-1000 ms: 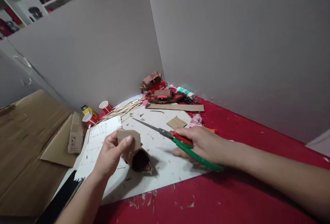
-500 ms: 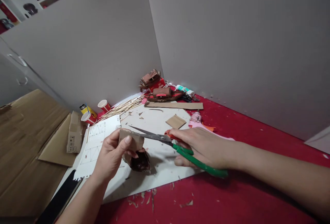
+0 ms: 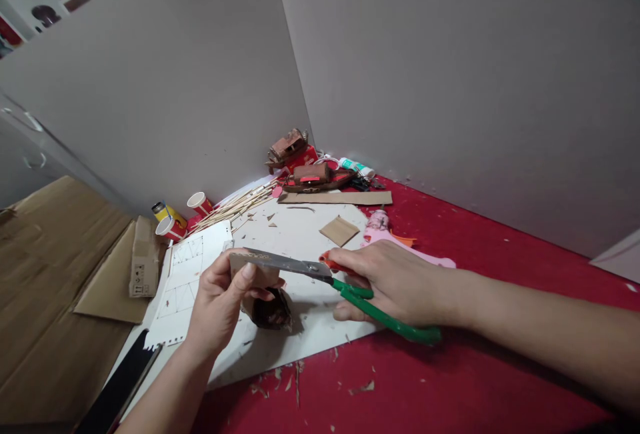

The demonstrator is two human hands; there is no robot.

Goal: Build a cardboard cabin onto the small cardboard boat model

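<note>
My left hand (image 3: 216, 301) pinches a small cardboard piece (image 3: 260, 277) between thumb and fingers, above the white board. In my right hand (image 3: 390, 281) are scissors (image 3: 395, 322) with green and orange handles. Their blades lie closed along the upper edge of the cardboard piece, tips pointing left near my left fingers. Just below the held piece is a dark brown hollow object (image 3: 273, 311), partly hidden by my left hand; I cannot tell whether that hand also touches it. A square of cardboard (image 3: 339, 230) lies flat on the board beyond the scissors.
A pink glue gun (image 3: 385, 237) lies right of the board. Brown model boats (image 3: 315, 179), a cardboard strip (image 3: 335, 198), wooden sticks (image 3: 240, 206) and paper cups (image 3: 171, 229) sit at the back. A large cardboard box (image 3: 55, 301) stands left. Scraps litter the red table (image 3: 420, 394).
The scissor blades, slightly apart before, have come together along the cardboard's top edge. My left hand still holds the piece in about the same place.
</note>
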